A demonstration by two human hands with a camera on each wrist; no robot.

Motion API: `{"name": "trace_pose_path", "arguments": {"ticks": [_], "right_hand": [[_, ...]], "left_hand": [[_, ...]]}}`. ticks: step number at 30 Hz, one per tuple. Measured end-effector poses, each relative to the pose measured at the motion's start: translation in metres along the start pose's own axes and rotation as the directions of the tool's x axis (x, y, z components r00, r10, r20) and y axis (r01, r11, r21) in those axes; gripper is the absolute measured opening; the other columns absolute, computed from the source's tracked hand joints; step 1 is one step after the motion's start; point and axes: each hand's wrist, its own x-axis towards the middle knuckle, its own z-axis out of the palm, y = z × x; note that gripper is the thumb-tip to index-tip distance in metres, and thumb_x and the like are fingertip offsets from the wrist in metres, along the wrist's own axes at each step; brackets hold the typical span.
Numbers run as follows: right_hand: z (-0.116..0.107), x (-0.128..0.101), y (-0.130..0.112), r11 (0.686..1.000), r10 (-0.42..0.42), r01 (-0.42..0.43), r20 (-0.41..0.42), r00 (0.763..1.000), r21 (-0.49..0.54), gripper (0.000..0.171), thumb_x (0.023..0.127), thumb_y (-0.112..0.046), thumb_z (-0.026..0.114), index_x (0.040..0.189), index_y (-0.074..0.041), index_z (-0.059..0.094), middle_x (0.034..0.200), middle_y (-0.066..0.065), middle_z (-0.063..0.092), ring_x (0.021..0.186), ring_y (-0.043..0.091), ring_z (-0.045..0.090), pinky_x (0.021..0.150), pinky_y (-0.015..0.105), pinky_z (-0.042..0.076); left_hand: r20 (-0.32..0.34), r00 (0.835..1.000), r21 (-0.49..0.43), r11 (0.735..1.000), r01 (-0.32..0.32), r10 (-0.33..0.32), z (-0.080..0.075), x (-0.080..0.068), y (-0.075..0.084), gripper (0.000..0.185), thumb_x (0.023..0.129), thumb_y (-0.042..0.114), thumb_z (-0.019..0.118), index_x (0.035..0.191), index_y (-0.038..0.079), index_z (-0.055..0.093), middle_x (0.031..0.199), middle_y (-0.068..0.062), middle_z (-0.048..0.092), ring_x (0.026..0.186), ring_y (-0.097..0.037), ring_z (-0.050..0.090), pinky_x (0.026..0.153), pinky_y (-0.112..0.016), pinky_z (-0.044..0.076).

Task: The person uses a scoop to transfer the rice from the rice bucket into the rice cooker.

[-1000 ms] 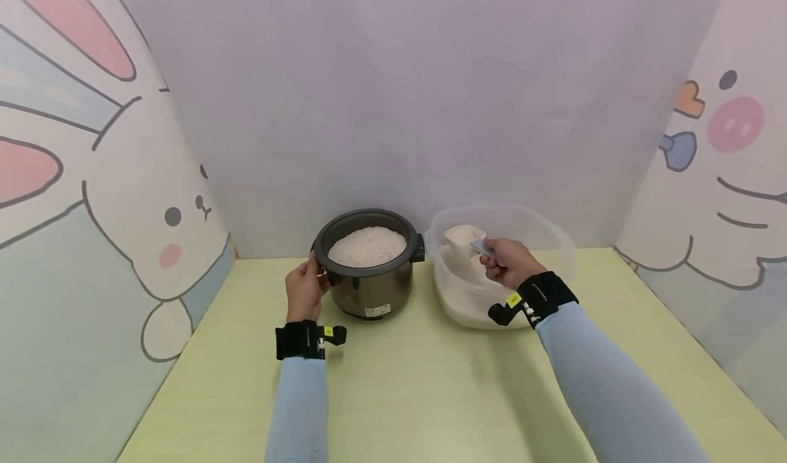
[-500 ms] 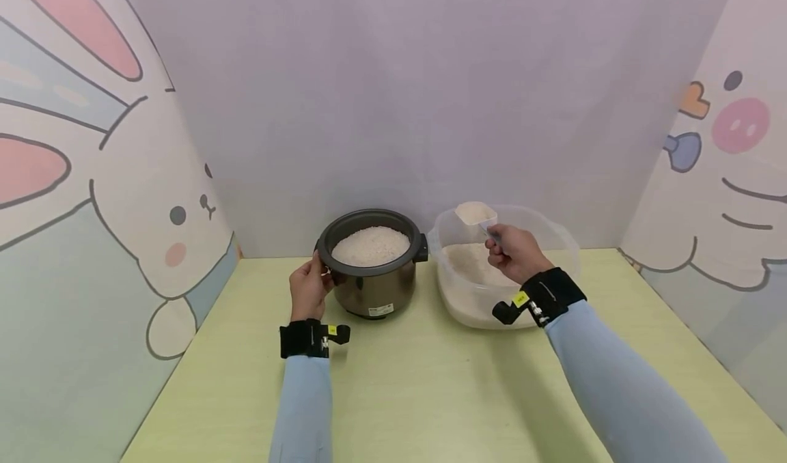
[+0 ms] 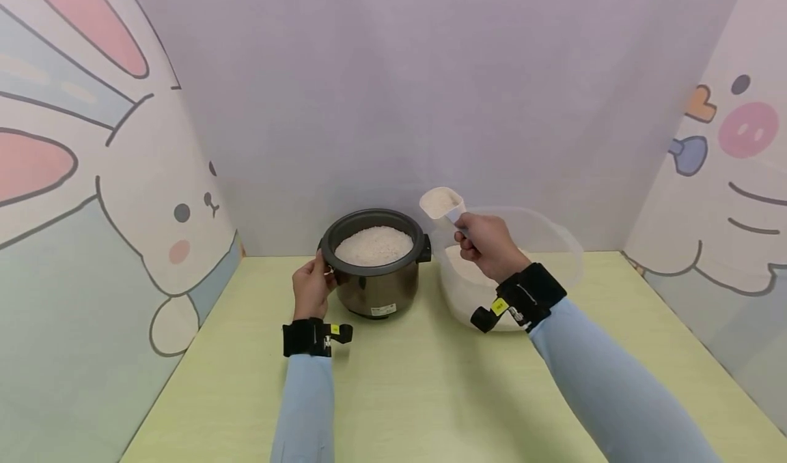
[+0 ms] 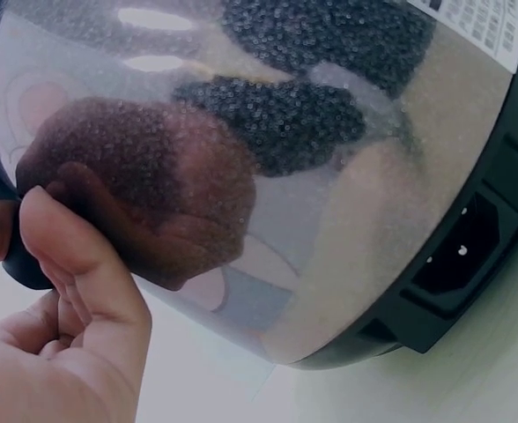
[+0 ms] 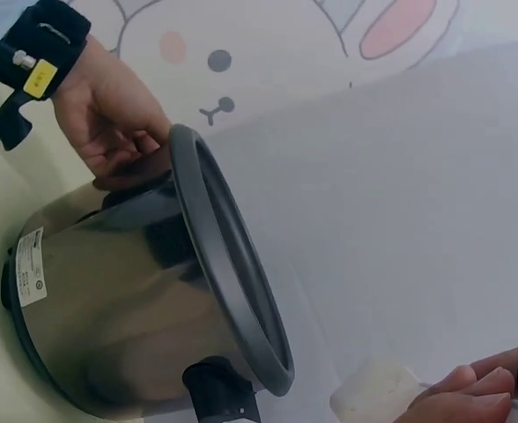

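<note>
1. The white scoop (image 3: 440, 203), heaped with rice, hangs between the rice cooker (image 3: 375, 265) and the clear plastic tub (image 3: 553, 244), just above the cooker's right handle.
2. The right hand (image 3: 486, 244) has its fingers curled round the scoop's handle.
3. The left hand (image 3: 312, 287) pinches the cooker's left handle.
4. The cooker is steel-sided, dark-rimmed and nearly full of rice.
5. Both vessels stand on the pale green table (image 3: 430, 395), with cartoon rabbit panels at either side.

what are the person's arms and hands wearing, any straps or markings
Both arms wear long pale blue sleeves. The hands are bare. Each wrist carries a wide black strap with a small black device sticking out and a yellow tag on it: one above the left hand, one above the right hand. No cables show.
</note>
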Motion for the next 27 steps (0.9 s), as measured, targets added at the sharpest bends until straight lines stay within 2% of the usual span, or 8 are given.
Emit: {"name": "trace_pose_path", "arguments": {"ticks": [3,4,6,9,16,19,24,27], "right_hand": [[0.006,-0.001,0.004,0.996,-0.042,0.046,0.051,0.998,-0.079,0.014,0.106,-0.01,0.045,0.109,0.004,0.047,0.077,0.004,0.045,0.06,0.01,0.032,0.055,0.025,0.031],[0.008,-0.001,0.006,0.992,-0.055,0.063,0.073,0.996,-0.11,0.014,0.106,-0.009,0.045,0.108,0.004,0.048,0.078,0.004,0.045,0.061,0.01,0.033,0.056,0.025,0.031],[0.011,-0.002,0.009,0.98,-0.078,0.098,0.114,0.99,-0.175,0.017,0.107,-0.009,0.045,0.112,0.006,0.053,0.079,0.005,0.047,0.061,0.011,0.033,0.057,0.026,0.031],[0.018,-0.002,0.012,0.952,-0.108,0.146,0.152,0.982,-0.27,0.029,0.107,-0.009,0.044,0.129,0.009,0.053,0.081,0.007,0.049,0.061,0.012,0.034,0.057,0.027,0.031],[0.031,0.002,0.019,0.903,-0.12,0.172,0.154,0.981,-0.394,0.046,0.103,-0.006,0.044,0.148,0.003,0.046,0.082,0.008,0.053,0.061,0.014,0.033,0.057,0.029,0.03],[0.036,0.003,0.021,0.868,-0.151,0.202,0.147,0.978,-0.454,0.047,0.101,-0.005,0.045,0.147,0.003,0.048,0.085,0.012,0.056,0.057,0.013,0.034,0.054,0.028,0.03],[0.044,0.002,0.022,0.797,-0.215,0.262,0.149,0.965,-0.544,0.044,0.095,-0.004,0.046,0.137,0.005,0.058,0.108,0.02,0.06,0.056,0.013,0.033,0.052,0.027,0.03],[0.049,0.001,0.022,0.773,-0.231,0.282,0.162,0.959,-0.568,0.04,0.093,-0.002,0.047,0.129,0.004,0.064,0.113,0.022,0.061,0.056,0.013,0.034,0.052,0.027,0.03]], "left_hand": [[-0.01,1.0,-0.001,1.0,0.006,-0.006,-0.001,-0.001,-0.003,0.039,0.102,0.042,0.062,0.097,0.004,0.067,0.084,-0.003,0.055,0.064,-0.011,0.059,0.059,-0.022,0.052],[-0.012,1.0,-0.002,1.0,0.009,-0.009,-0.001,-0.001,-0.003,0.039,0.102,0.042,0.062,0.096,0.004,0.067,0.084,-0.004,0.055,0.064,-0.011,0.058,0.059,-0.022,0.051],[-0.01,1.0,-0.002,1.0,0.011,-0.011,-0.002,-0.002,-0.004,0.038,0.102,0.042,0.061,0.095,0.005,0.067,0.084,-0.003,0.054,0.064,-0.011,0.058,0.059,-0.022,0.051],[-0.011,1.0,-0.003,1.0,-0.005,0.005,-0.003,-0.002,-0.004,0.038,0.102,0.041,0.062,0.096,0.004,0.068,0.084,-0.003,0.054,0.064,-0.011,0.058,0.059,-0.022,0.051],[-0.01,1.0,-0.011,1.0,-0.011,0.011,-0.003,0.0,-0.003,0.038,0.101,0.042,0.063,0.094,0.004,0.067,0.083,-0.003,0.054,0.063,-0.01,0.058,0.059,-0.022,0.051],[-0.014,1.0,-0.01,1.0,-0.008,0.008,-0.003,-0.001,-0.002,0.038,0.102,0.041,0.063,0.094,0.004,0.068,0.082,-0.003,0.054,0.062,-0.01,0.058,0.058,-0.022,0.05],[-0.012,1.0,-0.01,1.0,-0.007,0.007,-0.001,-0.001,0.0,0.038,0.103,0.04,0.062,0.096,0.003,0.068,0.084,-0.004,0.054,0.063,-0.01,0.058,0.058,-0.022,0.051],[-0.01,1.0,-0.011,1.0,-0.005,0.005,0.001,0.0,0.001,0.038,0.103,0.04,0.062,0.096,0.003,0.068,0.084,-0.004,0.054,0.063,-0.01,0.058,0.058,-0.022,0.051]]}}
